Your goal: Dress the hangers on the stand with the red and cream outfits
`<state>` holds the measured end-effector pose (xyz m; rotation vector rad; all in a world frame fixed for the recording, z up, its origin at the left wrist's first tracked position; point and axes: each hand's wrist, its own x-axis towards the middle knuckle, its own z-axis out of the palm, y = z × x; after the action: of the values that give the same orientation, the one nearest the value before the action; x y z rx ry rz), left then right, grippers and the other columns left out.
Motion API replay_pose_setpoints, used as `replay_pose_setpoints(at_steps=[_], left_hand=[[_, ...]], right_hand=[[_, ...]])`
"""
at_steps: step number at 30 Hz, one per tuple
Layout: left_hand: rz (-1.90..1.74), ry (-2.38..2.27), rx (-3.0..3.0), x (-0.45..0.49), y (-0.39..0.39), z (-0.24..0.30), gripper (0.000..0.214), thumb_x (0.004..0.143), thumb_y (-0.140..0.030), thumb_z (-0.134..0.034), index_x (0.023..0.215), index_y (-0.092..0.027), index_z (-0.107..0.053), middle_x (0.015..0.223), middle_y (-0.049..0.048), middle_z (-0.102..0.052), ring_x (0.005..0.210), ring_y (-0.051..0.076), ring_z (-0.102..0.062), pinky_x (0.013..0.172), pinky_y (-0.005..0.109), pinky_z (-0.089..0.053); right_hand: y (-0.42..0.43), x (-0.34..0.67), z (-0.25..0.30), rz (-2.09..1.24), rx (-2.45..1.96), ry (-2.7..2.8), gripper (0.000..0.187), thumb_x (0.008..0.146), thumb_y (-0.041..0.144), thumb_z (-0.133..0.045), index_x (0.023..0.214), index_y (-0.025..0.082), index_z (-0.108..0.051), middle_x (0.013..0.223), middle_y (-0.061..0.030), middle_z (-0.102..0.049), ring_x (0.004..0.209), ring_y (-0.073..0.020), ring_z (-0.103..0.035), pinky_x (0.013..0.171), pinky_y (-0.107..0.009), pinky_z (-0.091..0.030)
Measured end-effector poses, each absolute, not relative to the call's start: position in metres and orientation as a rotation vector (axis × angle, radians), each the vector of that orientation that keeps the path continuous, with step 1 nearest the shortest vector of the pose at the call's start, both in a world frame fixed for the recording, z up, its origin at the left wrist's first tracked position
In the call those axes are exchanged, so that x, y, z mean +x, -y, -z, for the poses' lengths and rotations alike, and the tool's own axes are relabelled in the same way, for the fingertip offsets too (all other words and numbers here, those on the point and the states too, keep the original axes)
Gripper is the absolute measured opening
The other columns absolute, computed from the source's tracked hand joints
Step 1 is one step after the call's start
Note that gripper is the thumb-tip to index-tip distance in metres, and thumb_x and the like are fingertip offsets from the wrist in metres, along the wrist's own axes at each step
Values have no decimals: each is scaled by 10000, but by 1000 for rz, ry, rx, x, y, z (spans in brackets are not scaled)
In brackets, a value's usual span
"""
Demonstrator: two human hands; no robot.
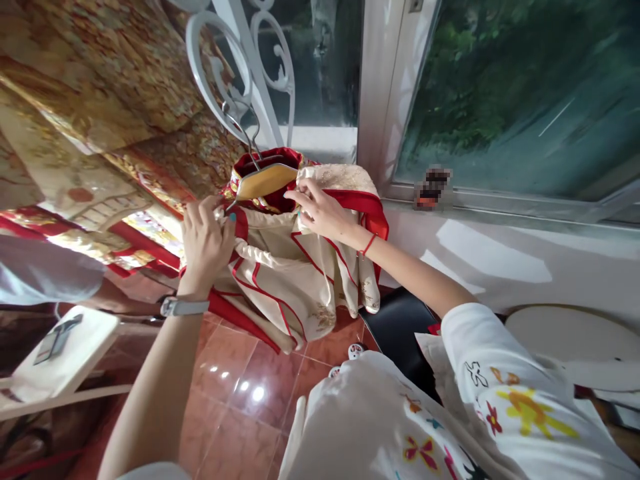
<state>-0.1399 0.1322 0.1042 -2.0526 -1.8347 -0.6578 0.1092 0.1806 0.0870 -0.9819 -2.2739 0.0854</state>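
In front of me a wooden hanger [267, 182] with a metal hook hangs near a white scrolled metal frame. A red-collared jacket with patterned trim [367, 207] is on it. Below the hanger droops a cream garment with red edging [305, 280] and a gathered waistband. My left hand [207, 233] is closed on the garment's left end, beside a thin metal bar of the hanger. At the hanger's right end, my right hand [320, 208] has bent fingers at the cream garment's upper edge; its exact grip is partly hidden.
Gold and red patterned cloth [115, 133] fills the left side. Behind stands a window frame [383, 100]. A white chair [65, 353] holds a phone-like object at lower left. A black seat [400, 333] and round white stool [570, 343] are on the right. Another person's sleeve [45, 270] shows left.
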Motion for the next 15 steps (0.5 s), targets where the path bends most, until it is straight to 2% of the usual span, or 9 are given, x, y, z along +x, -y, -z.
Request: replay_pose_setpoints(at_steps=[3,5,7,9,12,15], left_hand=[[787,1899,-1977,-136,-125,-103,466,966,-303,-404,1388,-107,-434,1373,199,-490,1300,336,-448,1084,547,-377],[893,1922,-1943,-133,-114,-97,492,976,-342,-361,1415,-131,-426,1416,213,-463,1339,352,-422,1091,585,-349],[1013,1933,-1904,-127,-95,-77,510,984,-376,-344,1447,-166,-383,1462,226,-419,1379,362,-388,1096,630,-318],[1151,1950,-1834,-116,-73,-44,502,968,-382,-397,1432,-194,-364,1461,246,-396,1394,375,-369,1088,662,-305],[1394,2009,-1757,-88,-47,17,431,860,-382,-567,1239,-215,-445,1294,234,-477,1310,402,-438,1049,665,-345],[1834,2176,-1629,-60,-45,59,469,793,-414,-652,1160,-228,-427,1175,150,-511,1105,316,-555,954,543,-465]], right_hand=[[-165,130,-77,-220,-861,2278,403,956,171,-472,1349,229,-542,1433,-127,-464,1109,-214,-586,947,-371,-515],[-148,143,-59,-312,-917,2172,342,934,213,-501,1240,307,-621,1400,-90,-526,1155,-244,-587,965,-385,-523],[-125,150,-30,-346,-1057,1925,274,896,234,-536,1118,341,-656,1299,-91,-599,1154,-291,-593,967,-430,-532],[-98,146,8,-350,-1146,1577,216,886,257,-519,1059,318,-635,1210,-125,-621,1105,-324,-611,915,-465,-553],[-65,122,60,-528,-1191,1401,219,855,270,-532,1067,300,-578,1043,-99,-644,893,-299,-652,755,-453,-577],[-60,92,89,-614,-1268,1520,341,832,312,-588,1162,239,-537,1054,-105,-651,973,-295,-652,880,-465,-553]])
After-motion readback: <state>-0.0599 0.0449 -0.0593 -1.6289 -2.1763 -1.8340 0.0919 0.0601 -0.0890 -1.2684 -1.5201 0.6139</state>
